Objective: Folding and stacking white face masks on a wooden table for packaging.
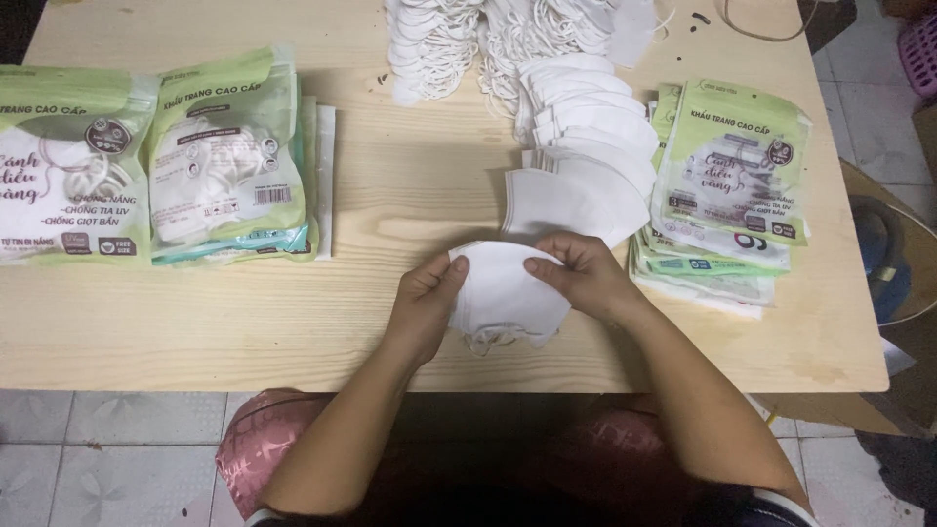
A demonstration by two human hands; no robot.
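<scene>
Both my hands hold a small stack of white folded face masks [503,288] just above the near edge of the wooden table [410,185]. My left hand [425,303] pinches the stack's left edge. My right hand [586,275] grips its upper right edge. Ear loops hang below the stack. Right behind my hands, a fanned row of loose white masks [586,156] runs toward the far side.
Filled green-and-white mask packets [229,156] lie at the left, another [68,166] beside them. A pile of flat empty packets [732,185] sits at the right. More masks with tangled loops [468,39] are heaped at the far edge. Tiled floor lies below the table.
</scene>
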